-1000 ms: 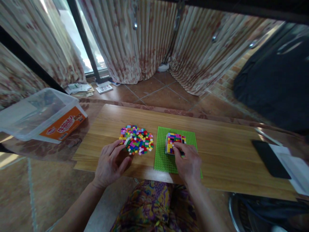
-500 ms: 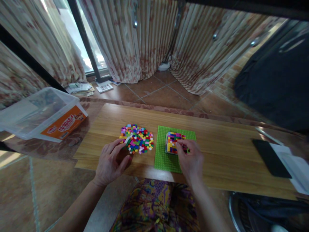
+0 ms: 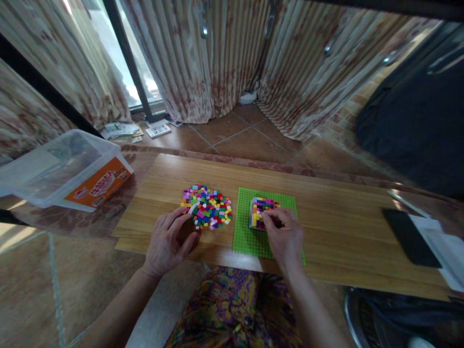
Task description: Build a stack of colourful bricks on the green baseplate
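Note:
A green studded baseplate (image 3: 244,237) lies on the wooden board, bearing a block of small multicoloured bricks (image 3: 256,215) built in layers. Over the right part of that block is my right hand (image 3: 284,234), thumb and forefinger pinched together at its top; whatever sits between the fingertips is too small to make out. To the left, a loose heap of tiny coloured bricks (image 3: 208,208) spreads over the wood. My left hand (image 3: 170,241) rests at the heap's near left edge, fingers apart and curved, with nothing visible in it.
A clear plastic tub (image 3: 83,169) with an orange label stands left of the wooden board (image 3: 337,227). At the board's right end lie a dark flat object (image 3: 411,237) and white papers (image 3: 435,241). Curtains (image 3: 228,63) hang beyond the tiled floor.
My right hand has shifted slightly left over the brick block, its fingers still pinched. The left hand keeps its pose by the heap. The whole view has moved a little.

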Action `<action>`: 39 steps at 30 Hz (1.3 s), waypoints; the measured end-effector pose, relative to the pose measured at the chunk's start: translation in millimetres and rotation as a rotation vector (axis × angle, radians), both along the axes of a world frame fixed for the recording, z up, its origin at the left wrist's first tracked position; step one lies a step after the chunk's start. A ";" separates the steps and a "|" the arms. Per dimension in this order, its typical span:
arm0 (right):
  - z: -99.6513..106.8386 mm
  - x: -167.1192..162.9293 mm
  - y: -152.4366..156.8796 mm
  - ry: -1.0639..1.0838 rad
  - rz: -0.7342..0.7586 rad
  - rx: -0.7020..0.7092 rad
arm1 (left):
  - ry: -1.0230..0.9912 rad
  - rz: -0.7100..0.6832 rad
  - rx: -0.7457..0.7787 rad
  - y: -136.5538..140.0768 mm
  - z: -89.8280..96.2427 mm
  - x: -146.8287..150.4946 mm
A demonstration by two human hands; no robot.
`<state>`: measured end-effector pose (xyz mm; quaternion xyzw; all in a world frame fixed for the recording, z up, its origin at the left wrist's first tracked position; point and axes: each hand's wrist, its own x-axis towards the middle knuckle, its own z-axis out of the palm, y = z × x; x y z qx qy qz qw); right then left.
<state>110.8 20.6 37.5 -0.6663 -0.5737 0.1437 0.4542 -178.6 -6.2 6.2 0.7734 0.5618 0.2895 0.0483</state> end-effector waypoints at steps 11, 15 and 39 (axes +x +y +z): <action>5.9 -3.0 -8.7 -0.107 0.031 0.111 | -0.004 0.011 -0.054 -1.4 2.8 1.5; 12.0 -34.5 -22.5 -0.131 0.225 0.155 | -0.015 0.014 -0.065 -2.1 3.0 1.9; -23.8 -119.1 -10.6 -0.315 0.616 0.026 | -0.112 -0.088 -0.124 -4.5 7.5 -2.5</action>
